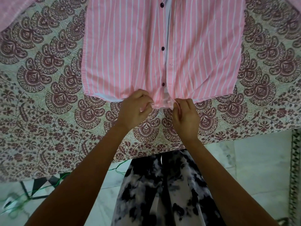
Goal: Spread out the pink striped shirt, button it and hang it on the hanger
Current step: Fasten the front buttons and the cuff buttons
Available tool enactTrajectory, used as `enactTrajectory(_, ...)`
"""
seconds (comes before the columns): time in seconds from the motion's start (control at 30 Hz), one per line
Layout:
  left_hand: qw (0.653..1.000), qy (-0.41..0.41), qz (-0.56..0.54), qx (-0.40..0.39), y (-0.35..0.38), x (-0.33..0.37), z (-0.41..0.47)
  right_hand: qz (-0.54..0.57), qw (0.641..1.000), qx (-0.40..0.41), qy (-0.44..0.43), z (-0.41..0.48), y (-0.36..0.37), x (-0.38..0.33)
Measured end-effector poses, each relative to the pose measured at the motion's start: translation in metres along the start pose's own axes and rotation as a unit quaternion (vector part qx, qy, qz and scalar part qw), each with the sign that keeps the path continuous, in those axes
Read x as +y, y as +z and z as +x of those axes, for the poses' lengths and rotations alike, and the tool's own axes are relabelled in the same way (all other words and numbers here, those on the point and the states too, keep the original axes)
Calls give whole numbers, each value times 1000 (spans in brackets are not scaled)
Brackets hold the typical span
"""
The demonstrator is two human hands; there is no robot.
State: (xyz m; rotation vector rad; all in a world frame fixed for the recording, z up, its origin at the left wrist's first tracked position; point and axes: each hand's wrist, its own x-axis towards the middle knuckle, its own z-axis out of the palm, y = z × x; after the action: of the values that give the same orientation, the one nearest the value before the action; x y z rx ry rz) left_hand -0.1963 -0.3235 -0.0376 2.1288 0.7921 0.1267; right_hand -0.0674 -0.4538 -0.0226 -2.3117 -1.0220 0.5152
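Pink cotton, the shirt [123, 51] lay flat on the bedsheet [40, 88], front up and partly open. Both hands pinched its hem: left hand [135, 108] and right hand [185, 116] each closed on a front edge, perhaps at the lowest button. Being soft, light cloth, it needed holding by the edges.

One shirt [130, 46], three buttons [162, 48].

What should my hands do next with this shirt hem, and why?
Probably draw the two front edges together. Both hands, left and right, pinch the pink striped shirt at its hem, where the placket gapes below the lowest dark button.
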Motion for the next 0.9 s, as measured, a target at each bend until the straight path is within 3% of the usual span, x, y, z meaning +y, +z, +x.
enactTrajectory(0.13, 999, 7, -40, 8, -17, 6, -9, -34, 998, 34, -28, 5, -8, -7)
enactTrajectory(0.23, 995, 32, 8, -94, -15, 4, -18, -112, 988, -54, -91, 0, -5, -3)
enactTrajectory(0.3, 989, 1, 49, -137, -10, -1, -22, -127, 980, -133, -77, -5, 2, 3)
enactTrajectory(0.4, 983, -38, 102, -151, -1, -3, -20, -128, 975, -176, -47, -7, 8, 11)
enactTrajectory(0.63, 950, -55, 160, -264, 6, 15, -2, -100, 978, -173, -55, -5, 12, 24)
enactTrajectory(0.77, 915, -61, 252, -311, 5, 18, 6, -112, 982, -140, -62, 3, 15, 25)
enactTrajectory(0.83, 922, -95, 215, -307, 5, 19, 7, -130, 981, -131, -64, 8, 19, 24)
enactTrajectory(0.9, 955, -117, 150, -228, 5, 21, 10, -136, 980, -125, -67, 15, 22, 20)
